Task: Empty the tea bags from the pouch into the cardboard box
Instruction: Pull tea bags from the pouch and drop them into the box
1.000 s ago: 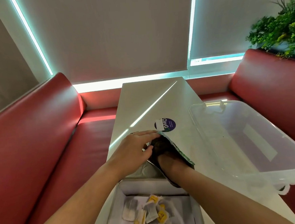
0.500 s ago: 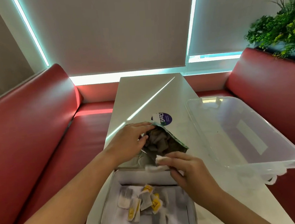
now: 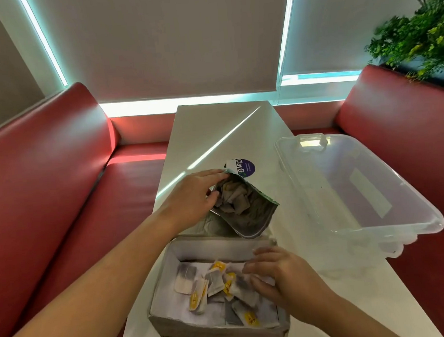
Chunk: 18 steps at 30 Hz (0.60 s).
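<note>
Silver foil is seen lining the pouch [image 3: 254,219], which is held tilted just beyond the far wall of the cardboard box [image 3: 217,328], mouth turned toward the camera. Its lower edge is at the box's far rim; touching or just above, cannot be told. The pouch is gripped at its upper-left rim by the left hand [image 3: 191,197], w/ the thumb tucked inside the mouth & the fingers laid along the far edge. Greyish tea bags [image 3: 234,200] are piled inside the pouch, in its upper part. More bags w/ yellow tags, the tagged bags [image 3: 213,280], are scattered over the box floor, some overlapping.

The right hand [image 3: 279,275] is placed in the box's right side, palm down, fingers half curled & resting on the tagged bags. Whether one is pinched cannot be told, as the fingertips are blurred.

The box is set at the near end of a white table [image 3: 212,131]. A clear plastic tub [image 3: 379,222] is placed to the right, partly overhanging the table edge. A round dark-blue sticker [image 3: 247,168] is stuck on the tabletop just beyond the pouch. Red padded benches [image 3: 44,182] are seen on both sides, & a green plant [image 3: 417,33] at upper right
</note>
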Tool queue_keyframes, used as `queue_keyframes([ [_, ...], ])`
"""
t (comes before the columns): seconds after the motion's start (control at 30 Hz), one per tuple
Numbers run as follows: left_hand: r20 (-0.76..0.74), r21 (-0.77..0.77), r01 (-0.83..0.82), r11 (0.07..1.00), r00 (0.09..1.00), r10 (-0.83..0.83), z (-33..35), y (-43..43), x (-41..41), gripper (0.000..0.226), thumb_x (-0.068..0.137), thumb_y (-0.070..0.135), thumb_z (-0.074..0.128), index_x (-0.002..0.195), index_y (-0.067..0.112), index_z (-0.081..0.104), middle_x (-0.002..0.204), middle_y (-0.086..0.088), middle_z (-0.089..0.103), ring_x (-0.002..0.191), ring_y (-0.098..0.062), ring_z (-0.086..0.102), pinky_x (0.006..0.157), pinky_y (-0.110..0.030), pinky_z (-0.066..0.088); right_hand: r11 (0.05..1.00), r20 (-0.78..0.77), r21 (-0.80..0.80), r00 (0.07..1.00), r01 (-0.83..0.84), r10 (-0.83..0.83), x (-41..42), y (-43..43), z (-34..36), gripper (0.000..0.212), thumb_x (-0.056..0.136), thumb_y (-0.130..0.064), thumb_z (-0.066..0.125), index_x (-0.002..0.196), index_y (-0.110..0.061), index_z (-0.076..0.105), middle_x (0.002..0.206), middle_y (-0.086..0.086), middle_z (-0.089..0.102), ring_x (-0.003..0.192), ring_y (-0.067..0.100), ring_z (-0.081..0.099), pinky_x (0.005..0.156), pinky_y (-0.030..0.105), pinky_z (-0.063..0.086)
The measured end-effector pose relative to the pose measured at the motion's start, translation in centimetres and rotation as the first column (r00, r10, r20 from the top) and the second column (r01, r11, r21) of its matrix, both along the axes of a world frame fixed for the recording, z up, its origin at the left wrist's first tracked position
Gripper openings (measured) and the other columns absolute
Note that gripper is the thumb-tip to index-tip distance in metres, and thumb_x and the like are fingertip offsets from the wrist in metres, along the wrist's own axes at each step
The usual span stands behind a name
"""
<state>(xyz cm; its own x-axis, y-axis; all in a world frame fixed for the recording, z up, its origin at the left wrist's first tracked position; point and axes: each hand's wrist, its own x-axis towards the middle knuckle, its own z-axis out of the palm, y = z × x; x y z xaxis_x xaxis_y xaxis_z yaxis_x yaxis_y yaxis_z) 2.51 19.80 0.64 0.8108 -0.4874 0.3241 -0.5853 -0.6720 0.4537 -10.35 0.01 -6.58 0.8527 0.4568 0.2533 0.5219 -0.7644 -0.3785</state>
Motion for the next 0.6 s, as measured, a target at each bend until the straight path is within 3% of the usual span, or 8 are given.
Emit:
queue_keyframes([
  [0.07,0.005,-0.001,-0.005,1.000,1.000,0.005,0.1,0.2,0.1,0.047,0.086,0.003,0.057,0.130,0.021,0.056,0.136,0.007,0.053,0.100,0.002,0.050,0.078,0.010,0.027,0.996,0.050,0.072,0.997,0.048,-0.052,0.6,0.1,0.7,0.024,0.091,-0.035,0.050,0.103,-0.028,0.070,0.104,-0.012,0.068,0.100,0.003,0.056,0.085,0.014,0.045],
  [0.13,0.013,-0.007,-0.005,1.000,1.000,0.005,0.2,0.3,0.2,0.047,0.086,0.002,0.057,0.130,0.020,0.056,0.136,0.007,0.054,0.101,-0.001,0.054,0.078,0.009,0.028,0.987,0.104,0.128,0.989,0.094,-0.108,1.8,0.4,1.4,0.028,0.092,-0.031,0.048,0.107,-0.022,0.069,0.108,-0.008,0.066,0.102,0.002,0.054,0.087,0.008,0.039],
  [0.23,0.027,-0.014,-0.004,1.000,1.000,0.005,0.5,0.4,0.3,0.047,0.085,0.001,0.057,0.129,0.019,0.057,0.135,0.006,0.055,0.103,-0.004,0.049,0.077,0.011,0.027,0.983,0.162,0.099,0.972,0.155,-0.170,4.2,1.0,1.9,0.029,0.091,-0.023,0.053,0.116,-0.016,0.065,0.115,0.000,0.065,0.106,0.012,0.058,0.090,0.014,0.041],
  [0.3,0.033,-0.015,0.005,1.000,0.999,-0.004,0.7,0.4,0.4,0.048,0.086,0.001,0.057,0.129,0.020,0.057,0.134,0.007,0.055,0.101,0.003,0.048,0.078,0.011,0.025,0.982,0.163,0.004,0.969,0.187,-0.185,6.5,1.8,1.8,0.036,0.085,-0.011,0.060,0.121,-0.010,0.061,0.117,0.010,0.064,0.104,0.025,0.062,0.088,0.028,0.050],
  [0.37,0.041,-0.010,0.025,1.000,0.999,-0.024,0.9,0.3,0.4,0.048,0.086,0.001,0.056,0.130,0.021,0.056,0.134,0.008,0.055,0.104,0.010,0.046,0.084,0.010,0.024,0.969,0.017,-0.171,0.984,0.179,-0.179,8.9,2.8,2.0,0.051,0.085,-0.005,0.058,0.135,-0.007,0.046,0.125,0.016,0.056,0.109,0.032,0.056,0.096,0.039,0.048],
  [0.47,0.054,-0.010,0.038,0.999,0.998,-0.038,1.0,0.0,0.4,0.047,0.088,0.003,0.053,0.131,0.023,0.054,0.134,0.010,0.054,0.119,0.003,0.045,0.099,-0.002,0.027,0.836,-0.219,-0.525,0.923,0.161,-0.316,12.8,4.4,2.6,0.062,0.088,-0.015,0.058,0.143,-0.008,0.029,0.136,0.016,0.044,0.120,0.032,0.047,0.104,0.039,0.039],
  [0.6,0.057,0.002,0.038,0.999,0.998,-0.038,1.1,-0.4,0.8,0.047,0.090,0.007,0.051,0.133,0.027,0.052,0.137,0.012,0.052,0.127,-0.004,0.046,0.108,-0.022,0.035,0.774,-0.338,-0.626,0.861,0.097,-0.381,16.7,5.8,1.3,0.055,0.097,-0.025,0.045,0.145,-0.008,0.025,0.147,0.015,0.034,0.133,0.033,0.033,0.113,0.041,0.025],
])
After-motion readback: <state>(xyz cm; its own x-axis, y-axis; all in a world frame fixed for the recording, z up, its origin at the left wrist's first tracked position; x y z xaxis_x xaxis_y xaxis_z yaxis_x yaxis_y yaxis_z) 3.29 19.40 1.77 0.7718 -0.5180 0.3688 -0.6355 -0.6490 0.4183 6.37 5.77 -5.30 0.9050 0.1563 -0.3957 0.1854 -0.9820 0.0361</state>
